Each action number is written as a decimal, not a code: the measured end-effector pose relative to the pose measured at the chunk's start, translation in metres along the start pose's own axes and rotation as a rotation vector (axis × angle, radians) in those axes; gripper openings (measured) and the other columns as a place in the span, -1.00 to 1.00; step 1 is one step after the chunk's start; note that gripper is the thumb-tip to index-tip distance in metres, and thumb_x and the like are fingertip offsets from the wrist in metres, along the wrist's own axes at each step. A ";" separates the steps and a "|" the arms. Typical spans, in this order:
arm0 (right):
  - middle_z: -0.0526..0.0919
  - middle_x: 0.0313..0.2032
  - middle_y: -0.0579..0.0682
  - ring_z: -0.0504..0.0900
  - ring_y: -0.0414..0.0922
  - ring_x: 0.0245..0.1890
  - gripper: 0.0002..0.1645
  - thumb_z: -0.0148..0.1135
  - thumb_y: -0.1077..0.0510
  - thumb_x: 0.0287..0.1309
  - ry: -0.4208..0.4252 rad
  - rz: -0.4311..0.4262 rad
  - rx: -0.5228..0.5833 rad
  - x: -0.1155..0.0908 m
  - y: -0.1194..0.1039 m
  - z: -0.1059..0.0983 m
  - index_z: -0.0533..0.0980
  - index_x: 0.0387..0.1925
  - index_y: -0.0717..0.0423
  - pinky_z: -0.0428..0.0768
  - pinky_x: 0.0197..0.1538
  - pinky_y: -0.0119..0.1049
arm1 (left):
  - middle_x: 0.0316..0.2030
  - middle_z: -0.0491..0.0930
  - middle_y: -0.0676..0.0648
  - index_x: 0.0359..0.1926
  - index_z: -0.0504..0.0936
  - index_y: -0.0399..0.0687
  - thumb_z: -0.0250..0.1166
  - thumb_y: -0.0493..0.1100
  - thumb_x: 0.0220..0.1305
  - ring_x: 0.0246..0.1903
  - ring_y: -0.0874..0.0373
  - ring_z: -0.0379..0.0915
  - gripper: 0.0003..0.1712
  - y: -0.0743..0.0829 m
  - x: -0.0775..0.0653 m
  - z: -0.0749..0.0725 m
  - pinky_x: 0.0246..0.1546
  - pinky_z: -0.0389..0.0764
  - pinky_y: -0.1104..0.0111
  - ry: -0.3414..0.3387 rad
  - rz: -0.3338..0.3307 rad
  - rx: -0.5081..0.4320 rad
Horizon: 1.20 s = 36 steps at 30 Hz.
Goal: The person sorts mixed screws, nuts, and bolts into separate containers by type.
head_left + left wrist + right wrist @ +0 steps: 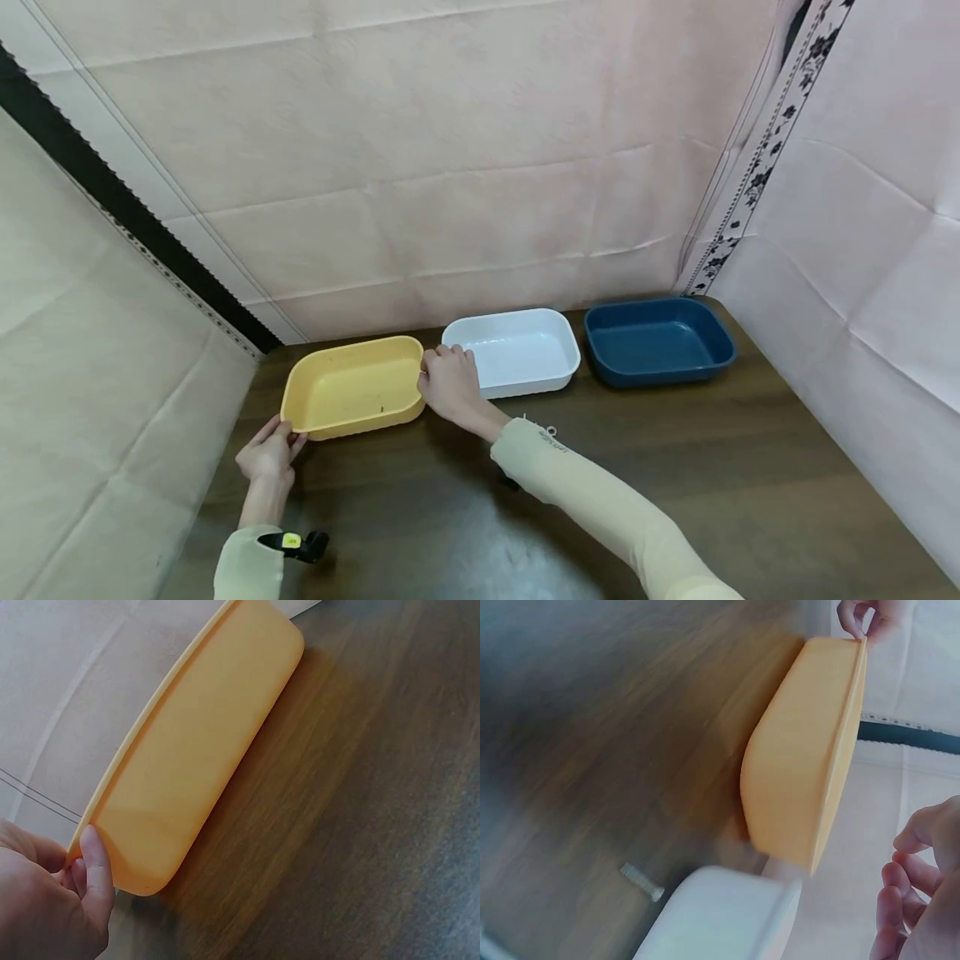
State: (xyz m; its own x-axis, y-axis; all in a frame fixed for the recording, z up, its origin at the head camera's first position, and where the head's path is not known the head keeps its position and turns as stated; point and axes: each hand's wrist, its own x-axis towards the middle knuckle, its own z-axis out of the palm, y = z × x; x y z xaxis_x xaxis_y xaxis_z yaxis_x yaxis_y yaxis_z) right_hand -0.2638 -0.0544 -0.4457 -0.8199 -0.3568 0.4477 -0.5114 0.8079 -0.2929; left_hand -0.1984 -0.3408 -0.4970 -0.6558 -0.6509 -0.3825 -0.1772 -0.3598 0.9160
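A yellow tray [352, 383] stands at the left of the table. My left hand [268, 457] pinches its rim at the near left corner, thumb against the outside wall in the left wrist view. Small dark specks show inside the tray. Over its right end, beside the white tray [517, 354], is my right hand [453, 385]. In the right wrist view the right hand's [930, 885] fingers are curled, thumb and forefinger close together, apart from the yellow tray's wall. Whether a small thing is between those fingertips is hidden.
A dark blue tray [660, 342] stands to the right of the white one. A metal bolt [641, 882] lies on the brown table [420, 517] near the white tray. Pale cloth walls [450, 167] enclose the table at the back and both sides.
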 end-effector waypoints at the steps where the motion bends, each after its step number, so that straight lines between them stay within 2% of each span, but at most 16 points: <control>1: 0.58 -0.42 -0.07 0.51 -0.02 -0.40 -0.94 0.33 0.15 0.14 0.009 0.003 0.007 -0.003 0.005 -0.003 0.62 -0.43 0.02 0.43 -0.36 -0.22 | -0.01 0.48 -0.10 0.37 0.44 -0.21 0.22 -0.32 0.40 -0.38 0.28 0.64 -0.46 0.000 0.000 0.000 -0.19 0.70 0.43 0.001 -0.004 -0.004; 12: 0.57 -0.49 -0.02 0.51 -0.02 -0.48 -0.90 0.41 0.25 0.05 0.123 0.009 0.095 -0.051 0.063 -0.036 0.59 -0.47 0.12 0.54 -0.41 -0.16 | -0.08 0.50 -0.06 0.37 0.46 -0.17 0.25 -0.32 0.38 -0.39 0.27 0.65 -0.45 -0.001 0.001 -0.002 -0.26 0.71 0.44 0.016 -0.025 -0.033; 17: 0.58 -0.46 -0.02 0.53 -0.06 -0.45 -0.92 0.38 0.27 0.08 0.112 0.135 0.177 -0.071 0.083 -0.049 0.60 -0.45 0.13 0.58 -0.47 -0.19 | -0.05 0.47 -0.06 0.37 0.46 -0.17 0.26 -0.30 0.37 -0.37 0.27 0.64 -0.45 0.000 0.001 0.000 -0.26 0.71 0.44 0.013 -0.022 -0.041; 21: 0.58 -0.45 -0.06 0.56 -0.12 -0.45 -0.94 0.36 0.26 0.11 0.078 0.217 0.219 -0.085 0.092 -0.054 0.60 -0.43 0.10 0.59 -0.48 -0.22 | -0.04 0.46 -0.07 0.37 0.45 -0.17 0.26 -0.30 0.37 -0.38 0.28 0.64 -0.44 -0.001 0.000 0.001 -0.26 0.71 0.45 0.017 -0.028 -0.040; 28: 0.58 -0.48 -0.10 0.57 -0.16 -0.47 -0.93 0.33 0.30 0.06 0.089 0.254 0.278 -0.103 0.102 -0.054 0.60 -0.45 0.10 0.61 -0.44 -0.22 | -0.06 0.47 -0.04 0.38 0.45 -0.16 0.25 -0.31 0.37 -0.39 0.29 0.63 -0.44 0.000 -0.002 0.001 -0.28 0.71 0.46 0.025 -0.029 -0.034; 36: 0.56 -0.52 -0.13 0.53 -0.19 -0.52 -0.90 0.31 0.32 0.01 0.108 0.328 0.289 -0.125 0.111 -0.051 0.58 -0.49 0.08 0.58 -0.46 -0.22 | -0.07 0.48 -0.05 0.37 0.45 -0.16 0.26 -0.30 0.37 -0.39 0.29 0.64 -0.44 0.000 0.000 0.000 -0.28 0.71 0.45 0.026 -0.026 -0.037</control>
State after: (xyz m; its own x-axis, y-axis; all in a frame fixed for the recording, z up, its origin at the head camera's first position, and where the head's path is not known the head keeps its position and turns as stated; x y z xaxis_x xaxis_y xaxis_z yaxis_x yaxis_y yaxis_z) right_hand -0.2050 0.1039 -0.4911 -0.9270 -0.0402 0.3729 -0.2923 0.7003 -0.6513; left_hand -0.1982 -0.3403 -0.4970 -0.6319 -0.6578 -0.4097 -0.1665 -0.4011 0.9008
